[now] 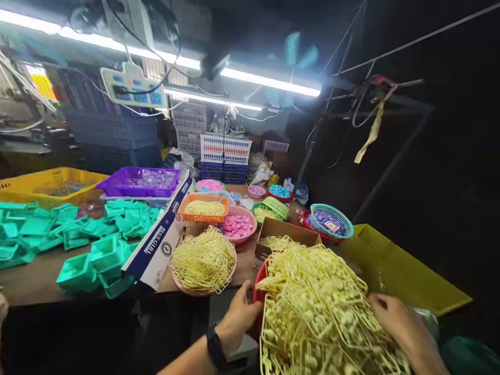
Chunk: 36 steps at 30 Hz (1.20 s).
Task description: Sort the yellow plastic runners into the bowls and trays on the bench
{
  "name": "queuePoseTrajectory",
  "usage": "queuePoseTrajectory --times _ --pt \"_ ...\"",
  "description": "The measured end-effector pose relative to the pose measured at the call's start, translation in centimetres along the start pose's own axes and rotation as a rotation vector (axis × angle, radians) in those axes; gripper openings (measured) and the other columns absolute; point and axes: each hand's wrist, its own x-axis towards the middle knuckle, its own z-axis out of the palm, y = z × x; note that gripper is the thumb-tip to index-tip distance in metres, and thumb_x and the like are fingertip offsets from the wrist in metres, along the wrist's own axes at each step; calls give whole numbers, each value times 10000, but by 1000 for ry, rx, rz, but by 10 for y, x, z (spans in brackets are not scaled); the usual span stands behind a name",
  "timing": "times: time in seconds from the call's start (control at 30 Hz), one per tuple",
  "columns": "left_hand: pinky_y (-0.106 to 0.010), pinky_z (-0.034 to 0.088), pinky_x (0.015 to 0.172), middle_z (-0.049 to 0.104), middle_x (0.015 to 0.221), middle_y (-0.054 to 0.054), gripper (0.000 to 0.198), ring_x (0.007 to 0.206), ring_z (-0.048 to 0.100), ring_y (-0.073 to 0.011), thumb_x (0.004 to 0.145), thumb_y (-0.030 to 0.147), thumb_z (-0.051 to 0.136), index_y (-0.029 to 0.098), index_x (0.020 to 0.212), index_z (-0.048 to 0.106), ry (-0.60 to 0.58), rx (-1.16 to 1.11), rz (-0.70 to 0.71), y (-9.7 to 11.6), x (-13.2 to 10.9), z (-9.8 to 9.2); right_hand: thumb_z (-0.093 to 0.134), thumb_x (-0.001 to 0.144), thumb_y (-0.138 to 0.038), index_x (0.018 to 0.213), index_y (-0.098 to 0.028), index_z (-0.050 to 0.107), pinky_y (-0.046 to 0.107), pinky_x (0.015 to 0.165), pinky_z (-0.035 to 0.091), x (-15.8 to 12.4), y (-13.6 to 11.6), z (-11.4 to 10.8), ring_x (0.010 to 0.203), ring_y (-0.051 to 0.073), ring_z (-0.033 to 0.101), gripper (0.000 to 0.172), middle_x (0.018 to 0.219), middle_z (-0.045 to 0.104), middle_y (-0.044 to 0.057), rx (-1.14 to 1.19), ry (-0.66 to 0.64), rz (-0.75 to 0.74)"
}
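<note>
My left hand (239, 314) grips the left rim of a red basin (258, 291) that is heaped with pale yellow plastic sprue frames (312, 307). A black watch sits on that wrist. On the right side of the heap, my right hand (402, 325) rests against the frames; whether it also holds the basin's rim is hidden by them. The basin sits at the near edge of the wooden table (39, 278), right in front of me.
A pink bowl of yellow frames (203, 260) and a cardboard box (287, 232) stand just behind. Baskets of pink, blue and yellow parts (237, 225) crowd the middle. Teal plastic boxes (89, 239) cover the left, beside a tilted printed carton (160, 242). Yellow card (394, 268) lies right.
</note>
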Motion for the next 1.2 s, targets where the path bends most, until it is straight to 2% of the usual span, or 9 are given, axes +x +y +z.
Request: queuePoseTrajectory --times 0.1,0.23,0.37,0.6,0.77,0.87,1.03,1.1,1.2 --pt "-201 436 496 628 682 49 346 534 588 -107 592 171 678 208 895 516 82 -38 44 34 32 3 325 947 -294 909 -191 774 374 810 495 40 -58 -31 1026 347 702 462 1060 762 185 -100 15 -90" --pt "-222 502 558 692 741 -12 371 596 632 -126 519 112 684 157 872 579 201 -97 90 59 80 1 304 992 -246 1076 -124 747 351 855 446 95 -122 -52 1129 340 674 467 1177 727 206 -97 -43 -184" --pt "-242 473 458 670 617 -14 294 474 579 -138 574 129 613 126 868 620 343 -16 91 78 114 -1 297 992 -261 1071 -137 752 360 844 429 161 -170 -47 1134 348 669 477 1169 729 204 -78 -27 -320" --pt "-214 456 413 636 567 0 156 444 535 -117 661 154 636 133 813 660 597 -67 63 107 132 7 316 978 -298 1062 -168 763 358 857 460 249 -255 -27 1104 328 682 473 1143 741 189 -44 -28 -599" --pt "-233 485 418 582 476 19 237 377 486 -109 622 63 542 129 820 655 765 -229 57 112 146 -1 307 956 -275 1066 -151 750 391 885 472 267 -307 -16 1140 351 665 473 1187 720 212 -23 -68 -705" --pt "-261 500 396 608 498 6 280 385 517 -133 585 52 499 120 820 636 769 -258 88 112 149 -15 308 966 -276 1108 -119 738 414 934 474 264 -330 -12 1195 367 637 479 1249 686 238 -22 -109 -717" --pt "-224 454 358 546 445 32 161 358 479 -113 591 45 523 139 710 577 779 -276 85 114 148 -38 303 1008 -356 1204 -84 706 403 993 472 261 -360 -6 1233 344 619 525 1282 672 236 31 -173 -704" --pt "-208 429 343 548 448 33 145 359 489 -115 587 38 532 149 679 552 789 -280 76 115 150 -44 243 1024 -385 1255 -42 672 422 1026 460 267 -372 -5 1253 355 604 595 1311 651 252 67 -195 -688" --pt "-237 487 377 592 485 22 151 378 529 -128 591 47 572 147 704 562 788 -324 72 118 156 -51 109 1042 -411 1274 -31 662 380 1082 425 288 -383 -3 1293 315 581 710 1326 653 227 131 -235 -716"
